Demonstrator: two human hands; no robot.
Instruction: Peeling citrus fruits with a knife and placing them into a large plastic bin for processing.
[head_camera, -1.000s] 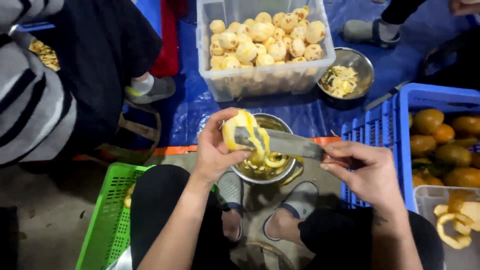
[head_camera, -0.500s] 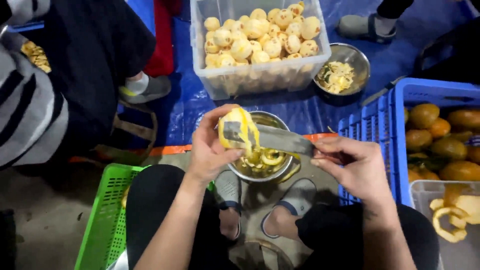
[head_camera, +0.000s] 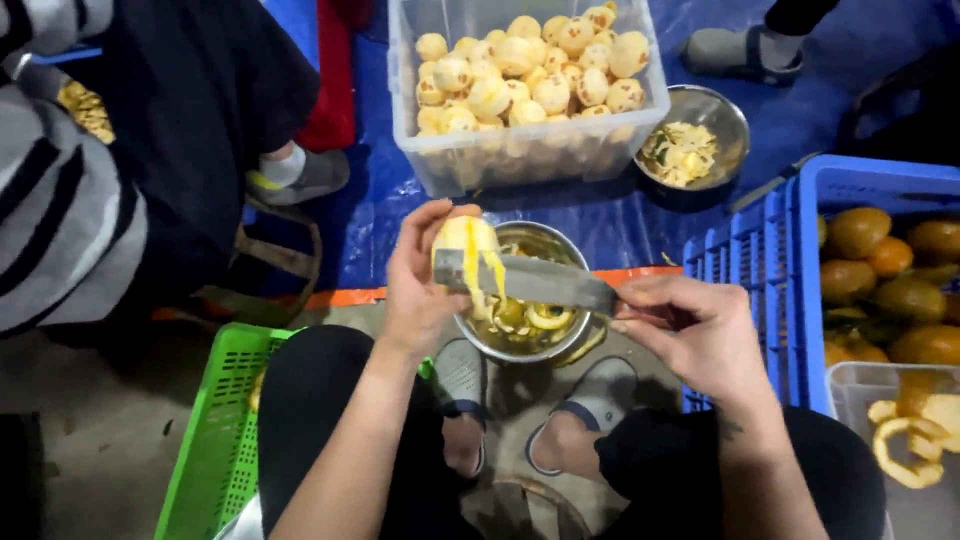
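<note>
Over the steel bowl (head_camera: 545, 345), left hand (head_camera: 420, 290) grips a fruit (head_camera: 462, 238), right hand (head_camera: 700, 335) the knife (head_camera: 525, 280).

no packages, labels, signs or screens show anywhere in this view.

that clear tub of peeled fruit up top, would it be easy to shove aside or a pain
Probably heavy: the clear tub is heaped above its rim with peeled fruit. Pushed along the blue tarp, it would likely slide rather than tip, being wide and low. The round fruit on top looks apt to roll off if jolted.
</note>
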